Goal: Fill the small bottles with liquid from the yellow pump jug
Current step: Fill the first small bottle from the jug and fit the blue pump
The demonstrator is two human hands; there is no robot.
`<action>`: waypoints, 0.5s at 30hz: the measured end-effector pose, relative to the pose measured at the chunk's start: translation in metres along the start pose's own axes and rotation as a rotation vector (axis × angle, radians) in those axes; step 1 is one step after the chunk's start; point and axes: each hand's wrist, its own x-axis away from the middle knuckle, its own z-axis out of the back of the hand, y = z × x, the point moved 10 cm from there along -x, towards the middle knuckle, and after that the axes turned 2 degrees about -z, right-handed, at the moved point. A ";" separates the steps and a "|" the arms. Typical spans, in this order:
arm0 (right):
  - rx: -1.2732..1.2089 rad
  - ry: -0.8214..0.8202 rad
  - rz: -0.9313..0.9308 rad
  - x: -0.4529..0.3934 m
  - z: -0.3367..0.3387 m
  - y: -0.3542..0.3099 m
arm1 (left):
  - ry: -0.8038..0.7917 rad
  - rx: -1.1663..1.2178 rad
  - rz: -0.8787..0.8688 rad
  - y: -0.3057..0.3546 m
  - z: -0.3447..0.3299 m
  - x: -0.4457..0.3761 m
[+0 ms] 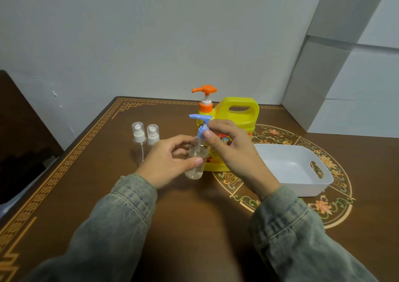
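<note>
At frame centre, my left hand (170,161) is gripping a clear bottle (195,163) holding some liquid, while my right hand (228,150) is pinching its blue pump (201,126) at the collar. The yellow jug (235,122) is standing just behind, its orange pump (205,97) raised. Two capped spray bottles (145,137) are standing left of centre; a white tray (302,186) is lying at right.

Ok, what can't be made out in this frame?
Head view only:
- Clear bottle: liquid level, masked by left hand.
- Blue pump collar: tightened or loose, right hand fingers cover it.
- Yellow jug label: behind the right hand.
- Two spray bottles: contents, too small.
</note>
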 end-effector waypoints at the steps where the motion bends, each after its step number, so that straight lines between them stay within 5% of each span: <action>1: -0.008 0.004 0.004 0.000 0.001 0.001 | -0.002 0.001 -0.002 0.000 -0.001 0.000; 15: -0.176 -0.016 -0.111 -0.001 -0.003 0.006 | -0.031 0.006 -0.008 0.003 -0.004 0.002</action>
